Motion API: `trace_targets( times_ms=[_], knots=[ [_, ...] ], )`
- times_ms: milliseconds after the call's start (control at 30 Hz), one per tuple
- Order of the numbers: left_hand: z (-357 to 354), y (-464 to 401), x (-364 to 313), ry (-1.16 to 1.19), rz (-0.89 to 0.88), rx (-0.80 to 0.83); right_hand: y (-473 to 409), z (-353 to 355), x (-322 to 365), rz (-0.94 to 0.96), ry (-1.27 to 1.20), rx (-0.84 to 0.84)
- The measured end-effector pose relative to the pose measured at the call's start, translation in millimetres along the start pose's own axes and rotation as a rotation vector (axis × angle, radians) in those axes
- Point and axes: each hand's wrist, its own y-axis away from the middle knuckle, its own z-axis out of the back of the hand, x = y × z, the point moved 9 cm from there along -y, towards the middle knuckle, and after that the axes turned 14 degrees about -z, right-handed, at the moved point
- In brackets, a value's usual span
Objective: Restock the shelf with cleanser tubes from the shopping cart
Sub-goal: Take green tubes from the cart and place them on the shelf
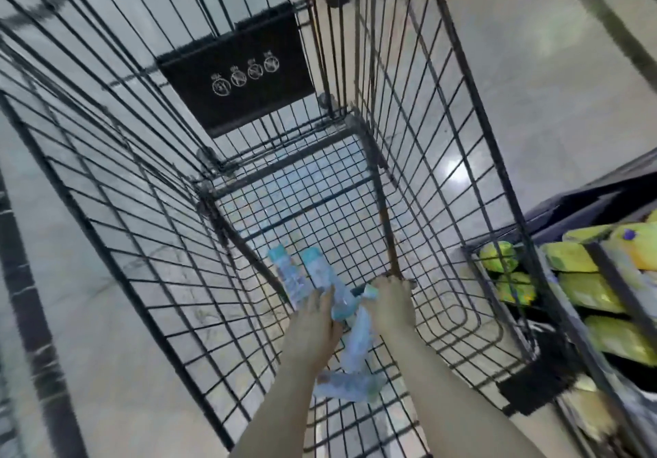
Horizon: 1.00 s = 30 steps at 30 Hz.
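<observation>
From the head view we reach both arms down into the black wire shopping cart (462, 187), where pale blue cleanser tubes (313, 272) lie on its mesh floor. Our left hand (318, 312) rests on two tubes lying side by side, though blur hides whether it grips them. Our right hand (393, 303) curls over another tube beside them, its grasp equally unclear; yellow-green packages (583, 290) sit on a rack to the right.

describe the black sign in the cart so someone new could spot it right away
Start at the black wire shopping cart that fills the view and look to its far end wall, above the pale blue tubes on the floor. The black sign hangs there: the only solid flat panel among bare wire, with four small white circle icons in a row.
</observation>
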Motion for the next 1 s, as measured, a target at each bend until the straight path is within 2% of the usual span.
trace_targets(
  times_ms=[67,133,200,267,433,533,667,767,867,1000],
  knots=[
    [-3,1,-7,0.035,-0.064,-0.016,-3,9,6,0.042,-0.222,0.126],
    [-3,-1,-18,0.219,-0.098,-0.017,7,24,21,0.126,-0.35,0.266],
    [7,-1,-28,0.393,-0.097,-0.057,27,45,36,0.217,-0.433,0.332],
    [27,7,-38,0.482,-0.106,-0.109,51,70,48,0.293,-0.457,0.319],
    [107,60,-57,0.457,-0.187,-0.279,114,127,71,0.518,-0.394,0.248],
    [152,110,-59,0.493,-0.136,-0.429,132,133,73,0.579,-0.398,0.304],
    [197,191,-49,0.582,-0.031,-0.799,141,97,64,0.635,-0.123,0.426],
    [201,251,-37,0.573,0.094,-1.008,148,60,57,0.701,0.056,0.484],
    [178,295,-21,0.556,0.211,-1.125,151,15,49,0.737,0.246,0.56],
    [124,321,2,0.559,0.359,-1.148,145,-44,37,0.77,0.552,0.592]
  ],
)
